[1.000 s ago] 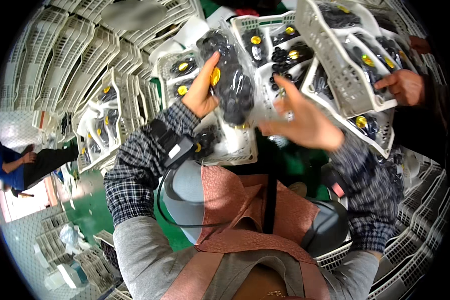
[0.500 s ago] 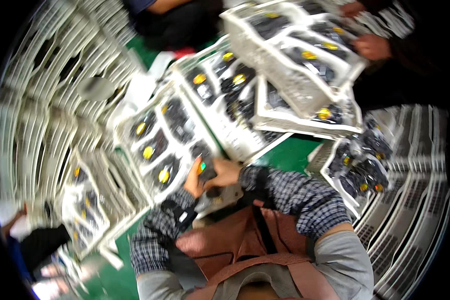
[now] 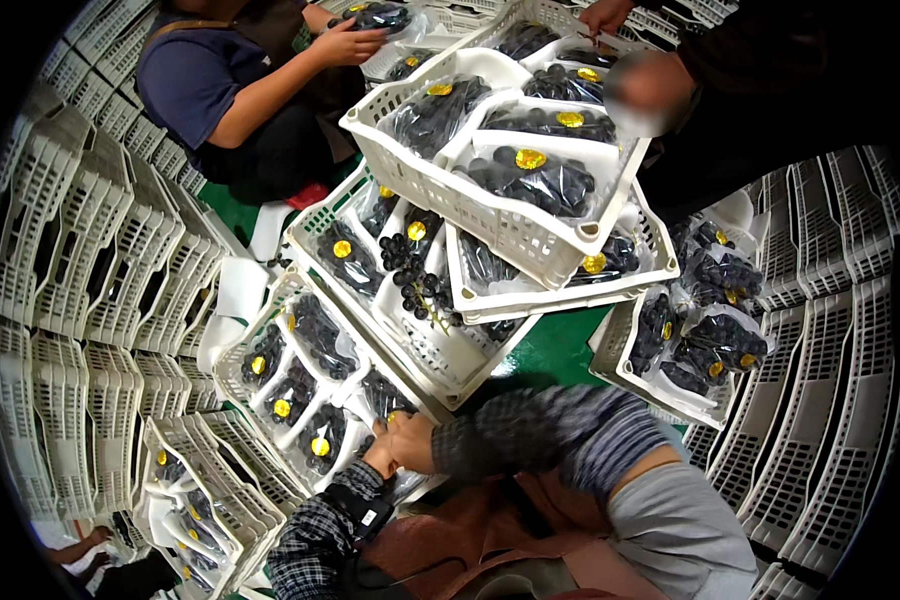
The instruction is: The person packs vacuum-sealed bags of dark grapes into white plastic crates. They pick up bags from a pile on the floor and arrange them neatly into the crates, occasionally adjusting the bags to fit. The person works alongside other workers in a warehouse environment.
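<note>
My left hand (image 3: 379,459) and my right hand (image 3: 410,441) meet over the near right corner of a white plastic crate (image 3: 368,345). Their fingers are closed together beside a clear bag of dark grapes (image 3: 383,392) whose yellow round sticker is partly covered. What the fingertips pinch is too small and hidden to make out. Several more bagged grapes (image 3: 320,338) with yellow stickers lie in the crate, parted by white foam sheets. Part of another dark bag (image 3: 407,483) shows just under my hands.
A larger white crate (image 3: 422,375) adjoins, with loose grapes (image 3: 410,275) on its bags. Two crates, the upper one (image 3: 490,215), are stacked crosswise over it. Co-workers' hands (image 3: 345,45) handle grapes beyond. At right stands another filled crate (image 3: 705,408); stacked crates (image 3: 120,250) line both sides.
My hands have moved slightly down, nearer my body, and drawn together. A co-worker at the far left now shows a bag of grapes in hand. My view has shifted a little.
</note>
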### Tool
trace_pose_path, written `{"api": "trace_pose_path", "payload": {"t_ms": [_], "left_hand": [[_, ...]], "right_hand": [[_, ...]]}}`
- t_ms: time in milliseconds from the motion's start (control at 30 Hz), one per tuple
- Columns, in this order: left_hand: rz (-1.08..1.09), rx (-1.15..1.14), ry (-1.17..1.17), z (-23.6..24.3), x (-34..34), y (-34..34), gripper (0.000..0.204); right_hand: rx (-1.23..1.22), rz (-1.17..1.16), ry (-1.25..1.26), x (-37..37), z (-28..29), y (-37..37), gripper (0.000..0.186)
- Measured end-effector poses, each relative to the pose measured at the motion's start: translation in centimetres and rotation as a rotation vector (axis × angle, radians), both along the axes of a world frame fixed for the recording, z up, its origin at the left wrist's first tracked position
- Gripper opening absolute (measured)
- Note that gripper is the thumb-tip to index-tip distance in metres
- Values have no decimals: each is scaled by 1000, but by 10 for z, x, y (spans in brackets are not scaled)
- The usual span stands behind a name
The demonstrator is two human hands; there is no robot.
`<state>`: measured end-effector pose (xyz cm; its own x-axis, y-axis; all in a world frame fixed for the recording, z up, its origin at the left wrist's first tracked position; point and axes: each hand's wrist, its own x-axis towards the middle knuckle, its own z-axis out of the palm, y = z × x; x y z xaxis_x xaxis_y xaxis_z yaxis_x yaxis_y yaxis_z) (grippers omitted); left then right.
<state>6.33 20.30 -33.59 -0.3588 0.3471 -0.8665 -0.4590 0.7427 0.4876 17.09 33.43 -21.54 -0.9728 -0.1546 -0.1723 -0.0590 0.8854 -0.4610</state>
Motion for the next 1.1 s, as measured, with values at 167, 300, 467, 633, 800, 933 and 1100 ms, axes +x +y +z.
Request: {"api": "trace_pose_path", "payload": {"t_ms": [167, 300, 467, 633, 800, 933, 1100], "left_hand": [[-369, -325, 72, -7, -14, 26, 62], [-340, -204, -43, 59, -43, 56, 48], [-132, 47, 42, 158, -40, 85, 30], [-67, 77, 91, 166, 13, 79, 36], [-2, 207, -200, 137, 84, 70, 43], [-33, 126, -78, 145, 117, 63, 45], [110, 148, -104, 153, 132, 62, 43]], "right_hand": [[-305, -84, 496, 83, 161, 173, 52], [362, -409, 300, 118, 194, 271, 64], [300, -341, 165, 115, 173, 299, 67], [273, -317, 179, 114, 171, 309, 73], [255, -259, 199, 115, 167, 314, 77], [-81, -504, 222, 117, 172, 325, 42], [134, -453, 201, 104, 170, 350, 24]]}}
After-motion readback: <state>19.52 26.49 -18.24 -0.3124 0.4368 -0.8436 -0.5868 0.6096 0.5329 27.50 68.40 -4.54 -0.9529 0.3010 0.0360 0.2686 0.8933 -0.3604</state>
